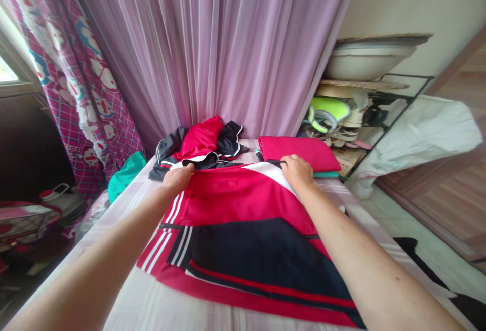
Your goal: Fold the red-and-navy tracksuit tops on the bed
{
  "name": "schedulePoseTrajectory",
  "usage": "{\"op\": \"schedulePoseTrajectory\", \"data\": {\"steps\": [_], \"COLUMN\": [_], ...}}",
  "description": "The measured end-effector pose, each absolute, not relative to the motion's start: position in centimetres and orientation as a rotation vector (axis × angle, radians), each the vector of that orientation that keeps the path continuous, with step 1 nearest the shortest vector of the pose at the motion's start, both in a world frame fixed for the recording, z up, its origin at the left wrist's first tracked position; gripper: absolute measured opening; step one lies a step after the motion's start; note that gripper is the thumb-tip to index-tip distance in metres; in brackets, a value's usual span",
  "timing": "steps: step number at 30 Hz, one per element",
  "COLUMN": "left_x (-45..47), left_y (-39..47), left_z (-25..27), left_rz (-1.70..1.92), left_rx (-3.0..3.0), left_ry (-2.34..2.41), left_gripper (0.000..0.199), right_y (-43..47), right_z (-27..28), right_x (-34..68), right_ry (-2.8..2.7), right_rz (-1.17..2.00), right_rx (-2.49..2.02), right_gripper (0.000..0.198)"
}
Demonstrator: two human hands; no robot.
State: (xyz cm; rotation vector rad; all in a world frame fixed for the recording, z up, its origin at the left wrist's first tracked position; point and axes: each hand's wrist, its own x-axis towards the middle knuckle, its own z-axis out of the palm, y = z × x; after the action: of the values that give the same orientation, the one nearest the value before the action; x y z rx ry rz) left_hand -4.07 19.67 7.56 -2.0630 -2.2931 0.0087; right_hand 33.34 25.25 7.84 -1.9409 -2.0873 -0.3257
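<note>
A red and black track jacket (235, 199) with white stripes on its cuffs lies partly folded over itself on the cloth-covered table (132, 300). My left hand (178, 177) is closed on its far edge at the left. At the right, my right hand (298, 171) pinches the same far edge, near a white panel. A black sleeve section lies across the jacket's near half. Just beyond my left hand is a crumpled red and black garment (201, 138). Behind my right hand rests a folded red garment (299, 150), with something teal under it.
A purple curtain (228, 42) hangs behind the table, and a patterned curtain (91, 88) hangs left. Shoes and a white basin (372, 60) fill a rack at right, beside a white bag (429, 133). A teal bag (125, 176) sits at the table's left edge.
</note>
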Motion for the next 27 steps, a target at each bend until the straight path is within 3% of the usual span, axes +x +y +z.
{"op": "schedulePoseTrajectory", "data": {"steps": [5,12,18,22,24,27], "left_x": [-4.8,-7.0,-6.7,-5.4,-5.1,-5.4], "left_y": [20.2,20.2,19.7,19.6,19.4,18.7], "left_z": [4.7,5.7,5.5,4.8,4.6,4.7], "left_rz": [0.056,0.019,0.038,-0.029,-0.045,-0.122], "left_rx": [-2.100,-2.551,-2.363,-2.215,-2.201,-2.261], "left_ry": [-2.364,-2.184,-2.152,-2.153,-2.140,-2.071], "left_gripper": [0.035,0.055,0.038,0.033,0.031,0.030], "right_y": [24.8,22.3,24.3,26.0,26.6,26.8], "right_z": [5.6,4.1,3.1,5.1,6.1,7.0], "right_x": [32.1,27.1,27.7,30.4,31.8,33.9], "right_ry": [-2.127,-2.563,-2.505,-2.202,-2.135,-2.110], "right_rz": [-0.308,-0.318,-0.226,-0.165,0.018,0.159], "right_rx": [-1.884,-1.082,-1.443,-1.814,-1.979,-1.889], "right_gripper": [0.035,0.042,0.036,0.045,0.034,0.019]}}
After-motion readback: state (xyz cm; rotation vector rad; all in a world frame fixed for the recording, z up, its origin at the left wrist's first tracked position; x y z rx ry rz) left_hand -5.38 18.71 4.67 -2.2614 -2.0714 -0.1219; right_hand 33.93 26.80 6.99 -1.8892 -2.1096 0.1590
